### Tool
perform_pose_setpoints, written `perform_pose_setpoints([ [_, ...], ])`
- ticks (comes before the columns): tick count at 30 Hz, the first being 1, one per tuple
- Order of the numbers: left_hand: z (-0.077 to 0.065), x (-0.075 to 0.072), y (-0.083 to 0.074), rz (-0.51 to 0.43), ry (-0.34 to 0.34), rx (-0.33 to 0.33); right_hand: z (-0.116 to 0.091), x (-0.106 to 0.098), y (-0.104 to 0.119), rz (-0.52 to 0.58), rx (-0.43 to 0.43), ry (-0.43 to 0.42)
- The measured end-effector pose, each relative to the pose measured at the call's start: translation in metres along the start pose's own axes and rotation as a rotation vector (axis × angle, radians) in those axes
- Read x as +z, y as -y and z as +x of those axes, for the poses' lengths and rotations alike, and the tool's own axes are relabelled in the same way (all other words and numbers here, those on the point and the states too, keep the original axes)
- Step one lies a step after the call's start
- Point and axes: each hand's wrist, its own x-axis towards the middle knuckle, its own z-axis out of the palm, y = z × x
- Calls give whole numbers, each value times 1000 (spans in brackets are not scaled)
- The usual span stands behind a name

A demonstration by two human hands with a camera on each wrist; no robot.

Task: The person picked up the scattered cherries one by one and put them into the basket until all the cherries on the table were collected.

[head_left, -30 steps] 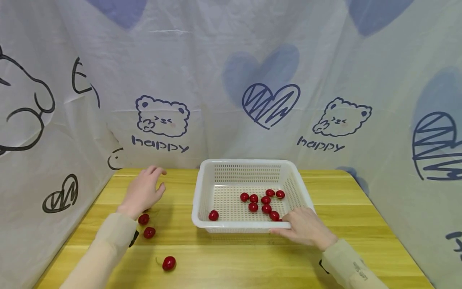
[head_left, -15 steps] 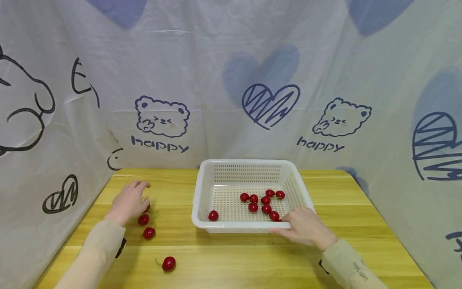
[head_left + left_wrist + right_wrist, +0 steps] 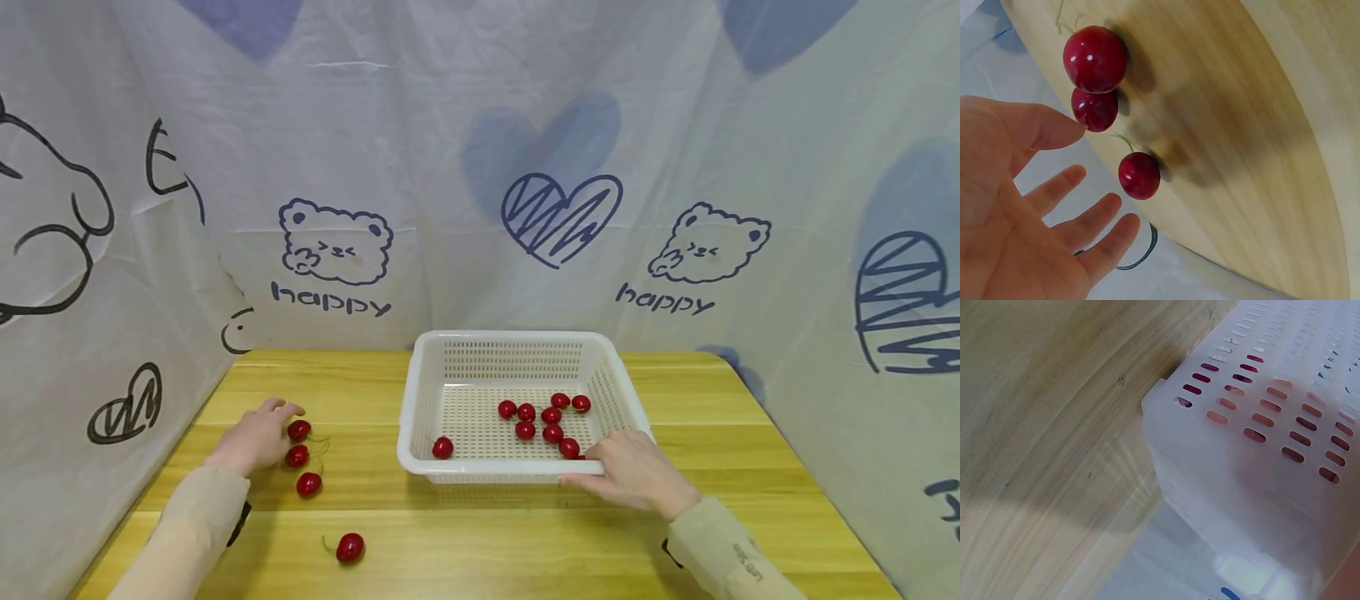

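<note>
Head view: nearest, a lone cherry (image 3: 350, 547) is seen on the table (image 3: 465, 554), well apart from both hands, its thin green stem pointed left. A little farther off, the near rim of the basket (image 3: 498, 468) is gripped toward its right end by the right hand (image 3: 633, 471) — the thumb is kept outside the wall, and the other fingers are hooked inside, where they are glimpsed through the slots in the right wrist view. At the other side, the left hand (image 3: 255, 437) is held low, just beside three cherries (image 3: 297, 457) that are set out in a near-to-far row. Its fingers are spread and lightly bent, with nothing pinched; whether a cherry is touched by them cannot be told. All three are round, dark red and glossy, marked by small bright highlights, and their pale green stems are trailed to the right, toward the basket.

Inside the basket, nine cherries (image 3: 551, 415) are plainly shown: one is set apart by the near left corner, and eight are loosely clustered toward the right, some apparently touching. Another is mostly hidden by the right hand — only a red sliver is shown. The basket is white and rectangular, upright, with slotted walls and floor. Beyond the table, a pale cloth (image 3: 465, 292) is hung, printed with hearts, bears and "happy".
</note>
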Motion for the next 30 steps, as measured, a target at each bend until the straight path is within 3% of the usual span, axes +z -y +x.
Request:
perform_pose_setpoints([
  [8,-2,2,2,4,59,-8,1,1,-1,-3,9,8],
  [23,-1,3,6,12,23,15,1,0,-1,-11,19,3],
  [30,-3,1,13,-8,33,-24,1,0,0,-3,11,-7],
])
